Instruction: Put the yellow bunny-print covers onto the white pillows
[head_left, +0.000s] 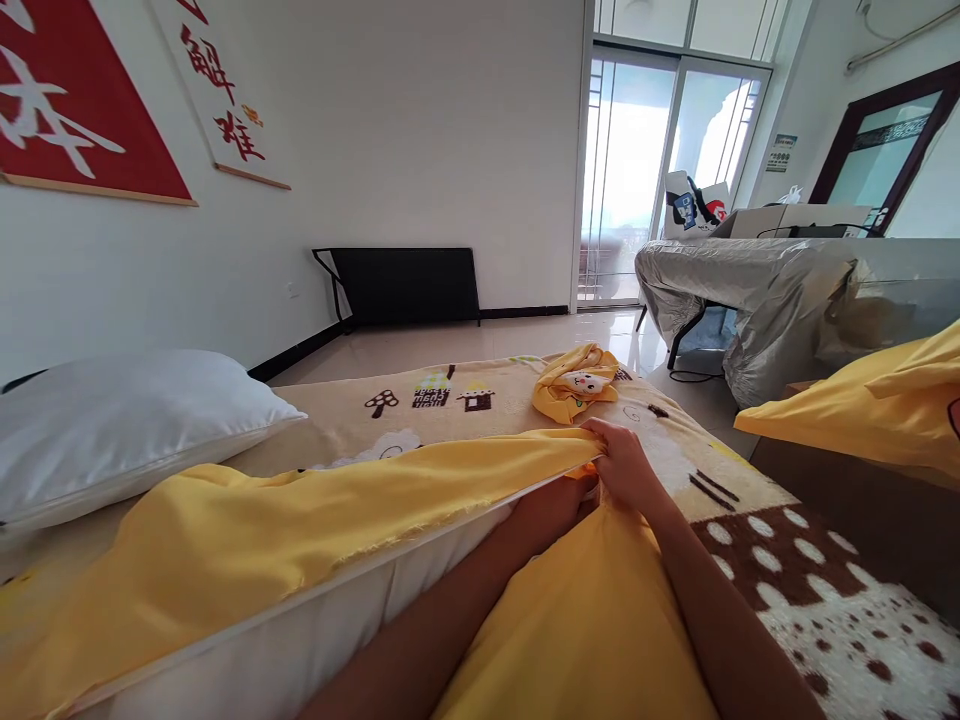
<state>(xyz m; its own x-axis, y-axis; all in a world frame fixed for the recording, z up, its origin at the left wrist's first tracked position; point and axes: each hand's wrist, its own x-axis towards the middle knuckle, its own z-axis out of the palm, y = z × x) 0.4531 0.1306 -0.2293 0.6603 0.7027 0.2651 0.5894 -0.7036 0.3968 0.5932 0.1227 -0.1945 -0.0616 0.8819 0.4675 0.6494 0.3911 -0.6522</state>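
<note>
A yellow pillowcase (592,610) lies in front of me with its long side opening apart. Inside the opening, a white pillow (420,570) shows along the edge. My right hand (624,460) is closed on the far corner of the pillowcase, with its fingers pinching the cloth. My left forearm runs along the opening, and my left hand (582,488) reaches into that same corner, just beneath the right one. Cloth and the right hand hide most of its fingers. The fabric is bunched and pulled up where the hands meet.
On the patterned blanket (517,395) lie a white pillow without a cover (142,430) and a crumpled yellow cloth (574,385). Another yellow cushion-like piece (862,405) is at the right. Behind stand a plastic-covered table (720,265) and a black panel (405,285) against the wall.
</note>
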